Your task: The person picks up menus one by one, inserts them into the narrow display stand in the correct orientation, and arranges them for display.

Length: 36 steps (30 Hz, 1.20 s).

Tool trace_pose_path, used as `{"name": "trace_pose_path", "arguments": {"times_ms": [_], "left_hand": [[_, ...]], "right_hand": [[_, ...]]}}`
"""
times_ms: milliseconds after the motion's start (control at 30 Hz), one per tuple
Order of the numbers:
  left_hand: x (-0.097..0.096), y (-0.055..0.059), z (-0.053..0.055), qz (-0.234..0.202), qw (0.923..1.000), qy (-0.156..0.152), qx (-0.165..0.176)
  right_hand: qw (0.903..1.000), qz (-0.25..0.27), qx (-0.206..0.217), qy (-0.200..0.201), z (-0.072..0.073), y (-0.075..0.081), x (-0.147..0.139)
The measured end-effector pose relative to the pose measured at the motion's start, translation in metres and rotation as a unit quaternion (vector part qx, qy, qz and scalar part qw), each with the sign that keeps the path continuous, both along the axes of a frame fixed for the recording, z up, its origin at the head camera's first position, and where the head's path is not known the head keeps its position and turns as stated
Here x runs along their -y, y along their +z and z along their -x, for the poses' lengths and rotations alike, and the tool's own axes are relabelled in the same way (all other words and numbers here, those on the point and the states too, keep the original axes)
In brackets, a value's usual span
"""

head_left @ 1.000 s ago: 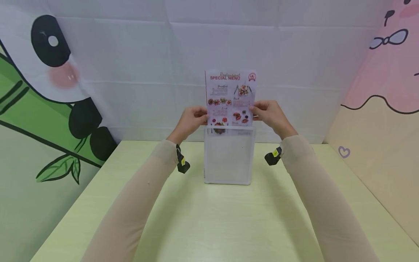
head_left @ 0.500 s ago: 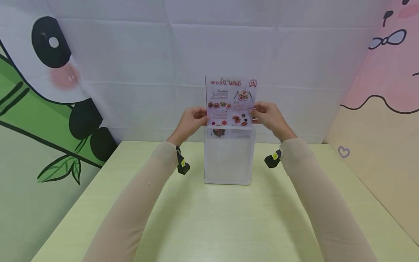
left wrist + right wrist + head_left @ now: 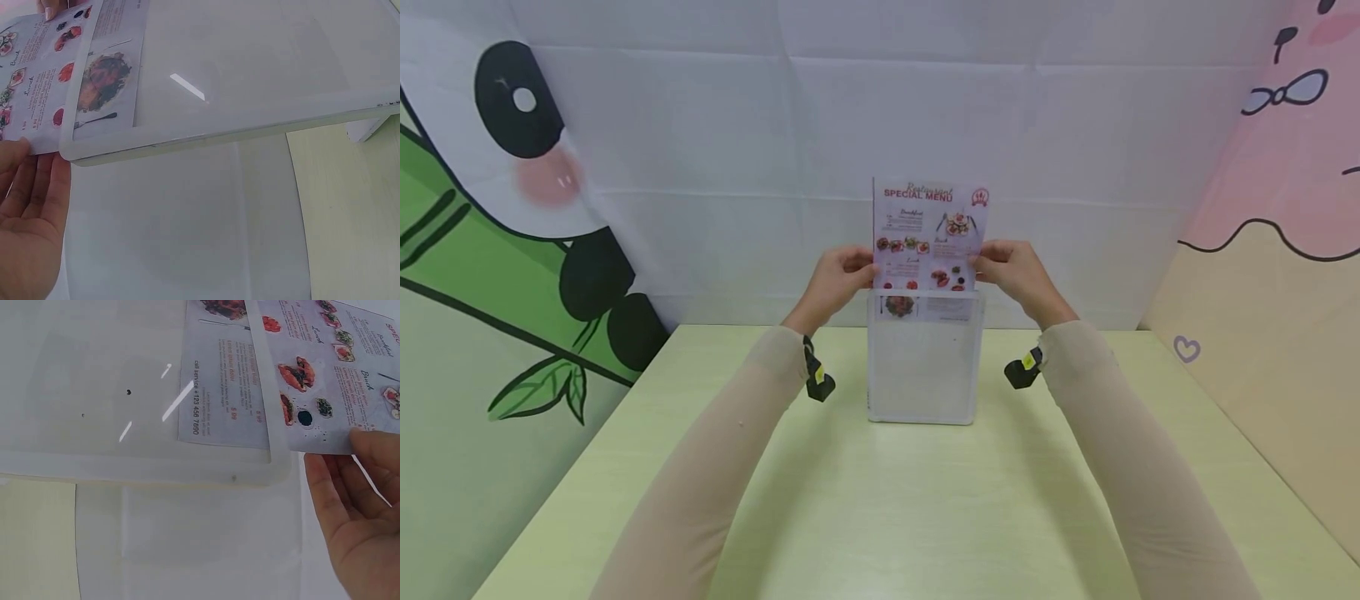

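A printed restaurant menu sheet (image 3: 928,229) stands upright with its lower end inside a clear, white-edged display stand (image 3: 922,367). My left hand (image 3: 842,279) pinches the sheet's left edge just above the stand's top rim. On the opposite edge, my right hand (image 3: 1015,271) pinches the sheet between thumb and fingers. Through the clear front, the left wrist view shows the sheet's bottom strip with a food plate picture (image 3: 105,81). In the right wrist view the sheet's lower corner (image 3: 219,428) lies behind the clear panel. Small dark specks mark that panel.
The stand rests on a pale yellow table (image 3: 880,508) near its back edge. Behind it hangs a white cloth wall (image 3: 715,167). Cartoon-printed panels flank the table, a green one (image 3: 482,225) at left and a pink and beige one (image 3: 1262,208) at right.
The menu sheet has slid down a little into the stand, so more of it shows behind the clear front. Both hands keep their pinch; the right has lowered slightly with it.
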<state>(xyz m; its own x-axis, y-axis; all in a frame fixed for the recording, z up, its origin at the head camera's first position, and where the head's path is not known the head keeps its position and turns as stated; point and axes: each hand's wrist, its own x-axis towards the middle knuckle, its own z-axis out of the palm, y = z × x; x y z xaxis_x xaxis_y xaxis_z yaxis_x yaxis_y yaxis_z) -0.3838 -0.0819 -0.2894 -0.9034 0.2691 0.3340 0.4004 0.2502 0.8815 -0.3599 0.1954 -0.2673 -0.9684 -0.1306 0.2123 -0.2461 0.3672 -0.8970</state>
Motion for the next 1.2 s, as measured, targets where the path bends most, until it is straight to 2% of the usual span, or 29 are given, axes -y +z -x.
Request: {"name": "trace_pose_path", "arguments": {"times_ms": [400,700,967,1200], "left_hand": [[0.0006,-0.0026,0.0010,0.021,0.9997,0.012,-0.003],[0.0008,-0.0026,-0.0001,0.031,0.9994,0.016,0.004],[0.0007,-0.0040,0.0002,0.037,0.9992,0.012,0.008],[0.0011,-0.0048,-0.0009,0.039,0.9992,0.006,0.008]], "right_hand": [[0.9999,-0.011,-0.002,-0.012,0.0008,-0.0016,0.0003],[0.9998,0.016,-0.011,-0.010,0.0020,-0.0029,0.0020],[0.9986,0.044,-0.022,-0.017,0.0036,-0.0055,0.0030],[0.9991,0.031,-0.020,-0.020,0.0028,-0.0072,0.0023]]}}
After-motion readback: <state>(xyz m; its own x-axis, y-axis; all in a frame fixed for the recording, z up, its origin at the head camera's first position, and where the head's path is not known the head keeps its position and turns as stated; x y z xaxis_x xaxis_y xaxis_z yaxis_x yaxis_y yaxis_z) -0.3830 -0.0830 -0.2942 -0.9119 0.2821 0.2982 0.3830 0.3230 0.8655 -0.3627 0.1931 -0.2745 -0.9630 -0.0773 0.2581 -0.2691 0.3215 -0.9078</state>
